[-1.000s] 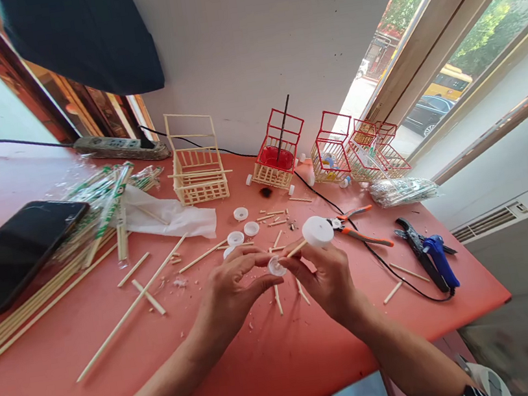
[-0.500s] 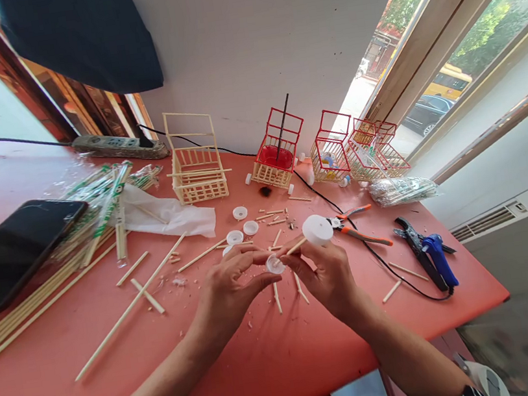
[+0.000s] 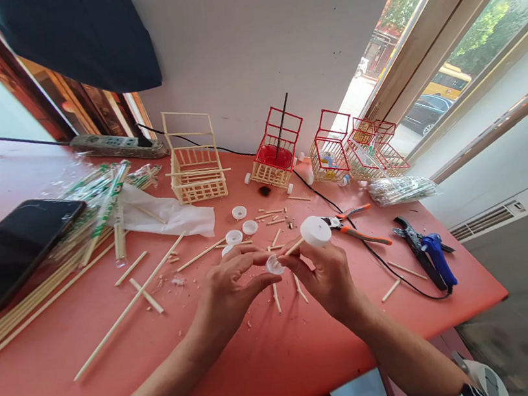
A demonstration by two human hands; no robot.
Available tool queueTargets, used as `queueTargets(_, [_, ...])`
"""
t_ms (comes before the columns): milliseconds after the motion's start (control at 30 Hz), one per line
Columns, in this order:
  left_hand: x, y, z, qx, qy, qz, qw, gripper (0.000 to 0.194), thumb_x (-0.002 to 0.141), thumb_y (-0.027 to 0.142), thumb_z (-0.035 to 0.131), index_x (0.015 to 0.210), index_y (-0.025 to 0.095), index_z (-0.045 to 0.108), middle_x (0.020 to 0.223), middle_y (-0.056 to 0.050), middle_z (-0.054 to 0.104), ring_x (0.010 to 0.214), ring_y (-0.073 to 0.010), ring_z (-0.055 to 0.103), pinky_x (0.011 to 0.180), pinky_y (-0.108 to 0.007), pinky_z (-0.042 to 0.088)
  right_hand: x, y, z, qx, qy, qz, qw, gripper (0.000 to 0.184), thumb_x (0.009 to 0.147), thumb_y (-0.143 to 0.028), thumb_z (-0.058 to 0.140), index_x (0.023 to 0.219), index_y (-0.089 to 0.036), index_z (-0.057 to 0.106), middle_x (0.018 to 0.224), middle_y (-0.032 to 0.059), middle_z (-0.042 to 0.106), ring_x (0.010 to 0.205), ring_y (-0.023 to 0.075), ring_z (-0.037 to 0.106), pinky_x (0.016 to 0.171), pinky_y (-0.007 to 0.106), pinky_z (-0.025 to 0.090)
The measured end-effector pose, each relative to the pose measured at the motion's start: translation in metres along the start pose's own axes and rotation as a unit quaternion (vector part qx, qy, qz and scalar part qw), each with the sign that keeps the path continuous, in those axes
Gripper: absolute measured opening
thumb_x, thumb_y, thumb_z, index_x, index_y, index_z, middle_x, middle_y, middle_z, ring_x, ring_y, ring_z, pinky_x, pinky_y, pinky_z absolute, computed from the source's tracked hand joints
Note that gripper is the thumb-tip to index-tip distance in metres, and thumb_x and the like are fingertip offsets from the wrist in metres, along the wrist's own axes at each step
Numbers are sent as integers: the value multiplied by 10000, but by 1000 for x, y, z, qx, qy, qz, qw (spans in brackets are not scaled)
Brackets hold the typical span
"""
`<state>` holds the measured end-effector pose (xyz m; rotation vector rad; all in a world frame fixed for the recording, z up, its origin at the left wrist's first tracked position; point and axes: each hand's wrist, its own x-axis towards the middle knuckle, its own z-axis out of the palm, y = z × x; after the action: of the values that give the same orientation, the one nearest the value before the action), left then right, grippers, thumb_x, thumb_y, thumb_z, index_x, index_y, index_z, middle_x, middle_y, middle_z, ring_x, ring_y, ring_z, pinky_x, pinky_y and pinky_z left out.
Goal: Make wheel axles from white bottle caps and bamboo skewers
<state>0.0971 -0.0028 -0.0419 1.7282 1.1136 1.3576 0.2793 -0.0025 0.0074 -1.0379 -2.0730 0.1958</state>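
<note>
Between thumb and fingers, my left hand [image 3: 231, 282] pinches a white bottle cap [image 3: 274, 265] by its rim, hollow side toward me. My right hand [image 3: 326, 274] is closed on a short wooden stick [image 3: 294, 247]. One end of that stick meets the inside of the cap, and a second white cap [image 3: 316, 231] sits on its other end, above my right knuckles. Several loose white caps [image 3: 250, 227] lie just beyond my left hand. Short cut stick pieces [image 3: 276, 296] are on the table under and around both hands.
Small stick-built carts [image 3: 198, 174] line the wall, some with red frames [image 3: 279, 146]. Pliers [image 3: 361, 230] and a blue-handled glue gun [image 3: 437, 259] lie to the right. On the left are a phone [image 3: 16, 252], long sticks [image 3: 28, 303], wrapped chopsticks [image 3: 109, 180] and a power strip [image 3: 116, 145].
Both hands keep the same grip. The white cap on the stick's right end has tipped and shifted slightly down and left; the camera view has moved a little.
</note>
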Motion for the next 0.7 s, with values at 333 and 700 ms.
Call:
queueTargets(333, [0,-2,0,-2,0,10,1000,137,809,338,786,908,242,787,949,-37,759,969,-231,693,858,-324,553,-1,0,1,9,2,7,1000,187,979,-304,621,820,-216,662,796,26,735,757,173,669,749,299,489])
queueTargets(700, [-1,-3,1,-8,-2,0,1000,164,796,345,795,911,228,790,956,-41,759,971,-228,687,863,-321,544,-1,0,1,16,2,11,1000,195,980,-312,617,818,-215,662,812,32,746,766,177,668,740,308,485])
